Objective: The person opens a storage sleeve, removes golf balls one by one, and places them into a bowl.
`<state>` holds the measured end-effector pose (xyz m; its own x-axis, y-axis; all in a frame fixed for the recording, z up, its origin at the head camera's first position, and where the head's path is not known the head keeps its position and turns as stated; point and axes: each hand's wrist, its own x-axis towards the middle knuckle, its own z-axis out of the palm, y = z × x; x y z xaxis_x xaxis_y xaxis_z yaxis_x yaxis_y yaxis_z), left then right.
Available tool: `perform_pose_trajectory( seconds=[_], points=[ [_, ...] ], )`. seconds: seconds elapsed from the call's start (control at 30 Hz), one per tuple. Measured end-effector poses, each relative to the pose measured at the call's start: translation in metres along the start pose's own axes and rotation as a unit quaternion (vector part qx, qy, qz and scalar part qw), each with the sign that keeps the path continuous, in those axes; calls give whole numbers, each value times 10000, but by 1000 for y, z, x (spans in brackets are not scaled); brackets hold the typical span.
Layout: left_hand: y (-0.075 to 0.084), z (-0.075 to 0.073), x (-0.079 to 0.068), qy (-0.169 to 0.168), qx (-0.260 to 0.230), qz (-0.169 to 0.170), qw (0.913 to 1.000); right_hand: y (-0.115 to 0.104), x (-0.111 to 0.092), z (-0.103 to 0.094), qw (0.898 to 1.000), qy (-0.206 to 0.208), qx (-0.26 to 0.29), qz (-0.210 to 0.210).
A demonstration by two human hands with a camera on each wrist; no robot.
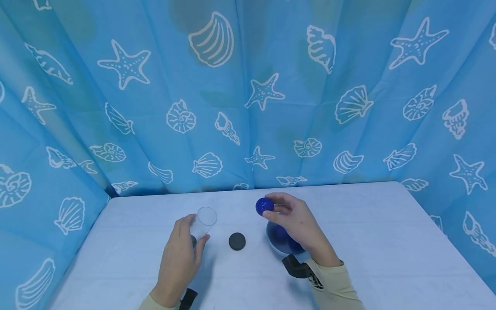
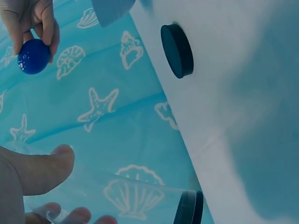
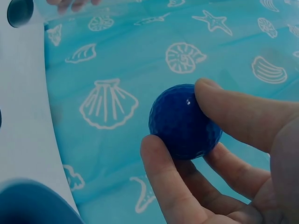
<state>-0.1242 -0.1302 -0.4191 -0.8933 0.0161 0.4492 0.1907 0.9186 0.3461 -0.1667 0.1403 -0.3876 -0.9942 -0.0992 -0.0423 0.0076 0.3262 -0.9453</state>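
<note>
My left hand (image 1: pixel 176 254) grips a clear cylindrical container (image 1: pixel 202 224) with a round open top. In the left wrist view, its dark end (image 2: pixel 188 207) shows at the far end from the thumb. My right hand (image 1: pixel 297 220) pinches a shiny blue golf ball (image 1: pixel 265 206) between thumb and fingertips. The ball's dimpled surface is plain in the right wrist view. Below that hand stands a blue bowl (image 1: pixel 274 248) holding more blue balls (image 1: pixel 280 234), partly hidden by the hand. Between the hands, a flat black round lid (image 1: pixel 237 241) lies on the table.
The table has a white cover (image 1: pixel 155 215) that reaches back to a blue curtain (image 1: pixel 248 129) printed with shells and starfish. More of this curtain hangs along the left and right sides. Each wrist wears a black strap (image 1: pixel 297 268).
</note>
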Motion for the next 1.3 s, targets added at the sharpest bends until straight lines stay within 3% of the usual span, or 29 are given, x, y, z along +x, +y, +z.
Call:
perform_pose_trajectory(
  seconds=[0.37, 0.77, 1.13, 1.3],
  points=[
    [-3, 4, -1, -35, -437, -177, 9989, 2, -1, -13, 9994, 89, -320, 73],
    [-6, 11, 0, 64, -912, -467, 9947, 11, 0, -21, 9901, 356, -1358, -2],
    [-13, 16, 1, 14, -1226, -468, 9913, 15, -1, -25, 9805, 457, -1909, -123],
    [-14, 20, 2, 51, -1278, -371, 9911, 16, -2, -26, 9782, 501, -2010, 116]
  ],
)
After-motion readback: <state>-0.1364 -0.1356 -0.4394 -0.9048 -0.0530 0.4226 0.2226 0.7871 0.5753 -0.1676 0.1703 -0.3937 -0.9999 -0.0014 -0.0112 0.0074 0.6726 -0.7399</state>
